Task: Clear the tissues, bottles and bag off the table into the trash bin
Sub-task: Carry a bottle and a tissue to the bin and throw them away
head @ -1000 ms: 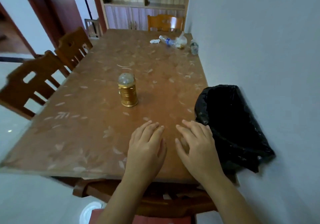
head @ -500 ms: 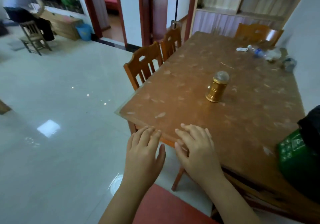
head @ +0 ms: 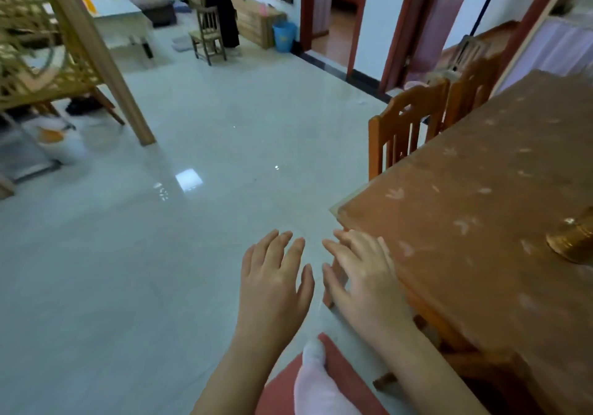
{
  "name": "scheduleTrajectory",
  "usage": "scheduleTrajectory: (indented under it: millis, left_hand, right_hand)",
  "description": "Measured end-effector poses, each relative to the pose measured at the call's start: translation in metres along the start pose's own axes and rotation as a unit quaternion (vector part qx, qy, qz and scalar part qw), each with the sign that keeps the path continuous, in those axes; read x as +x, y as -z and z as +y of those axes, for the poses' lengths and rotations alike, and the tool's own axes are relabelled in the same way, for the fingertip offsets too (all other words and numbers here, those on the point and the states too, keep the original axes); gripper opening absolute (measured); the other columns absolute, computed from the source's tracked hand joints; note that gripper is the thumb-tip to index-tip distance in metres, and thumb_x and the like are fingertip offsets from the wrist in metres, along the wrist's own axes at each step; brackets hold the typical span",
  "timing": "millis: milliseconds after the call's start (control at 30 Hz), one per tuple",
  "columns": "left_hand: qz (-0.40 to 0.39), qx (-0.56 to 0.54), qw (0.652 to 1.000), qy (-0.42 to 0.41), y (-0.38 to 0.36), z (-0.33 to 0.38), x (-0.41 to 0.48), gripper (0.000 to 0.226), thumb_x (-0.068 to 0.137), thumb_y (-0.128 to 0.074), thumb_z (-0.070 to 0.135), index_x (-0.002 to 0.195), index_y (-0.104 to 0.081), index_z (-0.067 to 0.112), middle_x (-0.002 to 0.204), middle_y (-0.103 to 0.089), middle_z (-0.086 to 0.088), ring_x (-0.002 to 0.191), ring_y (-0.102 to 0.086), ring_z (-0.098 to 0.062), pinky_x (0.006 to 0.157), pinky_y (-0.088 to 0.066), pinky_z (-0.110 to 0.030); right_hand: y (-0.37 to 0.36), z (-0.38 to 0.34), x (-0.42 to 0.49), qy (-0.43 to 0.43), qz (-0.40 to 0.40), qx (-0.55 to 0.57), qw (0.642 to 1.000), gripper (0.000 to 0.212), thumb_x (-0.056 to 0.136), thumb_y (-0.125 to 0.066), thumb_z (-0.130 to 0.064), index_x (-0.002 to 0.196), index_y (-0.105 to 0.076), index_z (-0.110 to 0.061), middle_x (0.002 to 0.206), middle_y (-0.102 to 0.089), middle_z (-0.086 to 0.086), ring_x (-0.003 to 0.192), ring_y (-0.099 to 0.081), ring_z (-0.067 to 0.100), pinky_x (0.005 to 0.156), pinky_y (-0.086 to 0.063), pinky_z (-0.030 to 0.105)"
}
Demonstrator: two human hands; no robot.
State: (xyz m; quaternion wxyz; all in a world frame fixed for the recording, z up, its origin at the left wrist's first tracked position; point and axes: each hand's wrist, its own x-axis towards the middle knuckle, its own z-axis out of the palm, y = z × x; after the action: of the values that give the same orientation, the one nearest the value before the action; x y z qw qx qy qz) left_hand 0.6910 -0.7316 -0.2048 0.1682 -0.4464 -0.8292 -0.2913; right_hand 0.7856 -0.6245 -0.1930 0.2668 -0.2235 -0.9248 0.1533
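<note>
1. Brown leaf-patterned glass-topped wooden table: right of frame; tissues, bottles, bag out of view.
2. Left hand, right hand: empty, fingers spread, off the near-left corner.
3. Gold ribbed metal cylinder at the frame's right edge.

Your left hand hovers flat over bare tiled floor, with open room ahead of it and to its left. Your right hand sits at the near corner of the worktop, whose edge blocks its right side. A wooden chair stands ahead of it; a gold canister stands on the worktop to its far right.
</note>
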Motion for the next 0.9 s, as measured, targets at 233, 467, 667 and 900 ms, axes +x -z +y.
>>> scheduleTrajectory:
  millis: [233, 467, 667, 900]
  left_hand:
    - [-0.018, 0.020, 0.999, -0.019, -0.040, -0.020, 0.123, 0.036, 0.081, -0.045, 0.024, 0.104, -0.065, 0.005, 0.105, -0.067, -0.014, 0.102, -0.061, -0.034, 0.086, -0.048, -0.046]
    - [-0.028, -0.008, 0.999, -0.031, -0.084, -0.039, 0.207, 0.036, 0.082, -0.044, 0.023, 0.105, -0.065, 0.006, 0.107, -0.067, -0.013, 0.104, -0.060, -0.033, 0.086, -0.048, -0.045]
    - [-0.074, -0.012, 0.997, -0.006, -0.116, -0.107, 0.240, 0.038, 0.081, -0.043, 0.024, 0.104, -0.065, 0.004, 0.105, -0.067, -0.014, 0.101, -0.062, -0.034, 0.085, -0.049, -0.047]
    - [-0.073, -0.049, 0.996, -0.013, -0.135, -0.204, 0.313, 0.036, 0.082, -0.044, 0.023, 0.105, -0.064, 0.005, 0.106, -0.067, -0.013, 0.102, -0.060, -0.033, 0.085, -0.049, -0.046]
  right_hand:
    - [-0.015, 0.042, 0.114, -0.031, 0.037, 0.000, 0.999, 0.032, 0.080, -0.054, -0.027, 0.106, -0.066, -0.012, 0.114, -0.064, 0.010, 0.105, -0.057, 0.029, 0.097, -0.028, 0.047]
    - [-0.032, 0.084, 0.192, -0.069, 0.063, -0.008, 0.996, 0.038, 0.084, -0.043, -0.036, 0.107, -0.065, -0.015, 0.115, -0.064, 0.007, 0.107, -0.053, 0.024, 0.095, -0.030, 0.044]
    - [-0.090, 0.081, 0.241, -0.084, 0.021, -0.008, 0.996, 0.040, 0.083, -0.040, -0.035, 0.104, -0.066, -0.013, 0.111, -0.065, 0.009, 0.105, -0.047, 0.019, 0.089, -0.045, 0.055]
    - [-0.154, 0.056, 0.346, -0.075, 0.016, -0.031, 0.997, 0.038, 0.084, -0.042, -0.031, 0.105, -0.065, -0.009, 0.111, -0.064, 0.011, 0.105, -0.052, 0.025, 0.090, -0.044, 0.052]
